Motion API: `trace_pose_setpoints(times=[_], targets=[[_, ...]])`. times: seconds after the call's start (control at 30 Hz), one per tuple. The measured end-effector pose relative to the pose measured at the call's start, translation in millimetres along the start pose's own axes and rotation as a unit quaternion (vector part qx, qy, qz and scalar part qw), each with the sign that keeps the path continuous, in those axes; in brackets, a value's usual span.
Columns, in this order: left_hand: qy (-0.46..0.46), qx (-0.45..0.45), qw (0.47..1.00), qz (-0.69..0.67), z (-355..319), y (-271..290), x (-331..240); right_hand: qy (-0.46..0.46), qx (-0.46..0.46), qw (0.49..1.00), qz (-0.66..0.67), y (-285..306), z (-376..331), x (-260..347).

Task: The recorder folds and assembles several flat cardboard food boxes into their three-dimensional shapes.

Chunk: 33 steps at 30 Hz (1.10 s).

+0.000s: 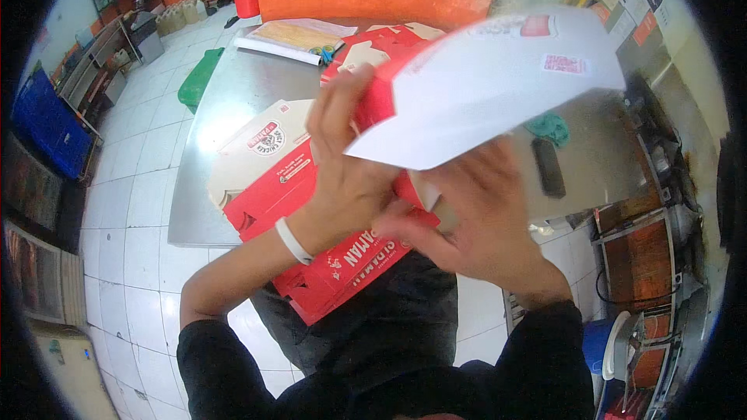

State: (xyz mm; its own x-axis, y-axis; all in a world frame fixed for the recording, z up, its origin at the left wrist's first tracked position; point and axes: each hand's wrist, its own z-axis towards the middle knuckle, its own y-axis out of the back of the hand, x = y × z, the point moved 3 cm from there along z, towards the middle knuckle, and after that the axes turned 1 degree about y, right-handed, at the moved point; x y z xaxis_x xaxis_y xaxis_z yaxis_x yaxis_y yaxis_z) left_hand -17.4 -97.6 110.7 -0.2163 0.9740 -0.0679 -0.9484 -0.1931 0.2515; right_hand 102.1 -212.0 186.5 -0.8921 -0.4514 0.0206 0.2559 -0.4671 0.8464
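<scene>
A white sheet [482,101] with red print is raised over the table, tilted and blurred at its far end. My left hand [342,136], with a white band on the wrist, has its fingers curled at the sheet's left edge, where a red part shows. Beneath the sheet is my right hand [482,210], its fingers smeared by motion and partly covered, its thumb pointing toward my left hand. Under both hands a flat red and cream cardboard food box [272,194] lies at the table's near edge, with its lower corner over my lap.
On the steel table [210,179] lie more red and cream cardboard [381,39], scissors [323,54], a white roll [276,50], a green cloth [548,130] and a dark phone-like slab [548,167]. A green bin [200,80] stands left; a cluttered shelf [638,264] is at right.
</scene>
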Motion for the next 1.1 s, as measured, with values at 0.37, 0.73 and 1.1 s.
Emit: trace_pose_setpoints(times=[0.37, 0.73, 1.1], targets=[[0.109, 0.347, 0.929, -0.07, -78.1, 12.1, -3.5, -0.206, 0.163, 0.922, 0.284, 13.8, -4.8, -37.3], [0.094, 0.343, 0.931, -0.079, -84.5, 14.2, -1.7, -0.129, 0.198, 0.961, 0.142, -82.3, 0.8, -47.0], [0.113, 0.299, 0.946, -0.058, -79.4, 11.4, -4.8, -0.151, 0.227, 0.962, -0.002, -85.8, -6.9, -31.6]])
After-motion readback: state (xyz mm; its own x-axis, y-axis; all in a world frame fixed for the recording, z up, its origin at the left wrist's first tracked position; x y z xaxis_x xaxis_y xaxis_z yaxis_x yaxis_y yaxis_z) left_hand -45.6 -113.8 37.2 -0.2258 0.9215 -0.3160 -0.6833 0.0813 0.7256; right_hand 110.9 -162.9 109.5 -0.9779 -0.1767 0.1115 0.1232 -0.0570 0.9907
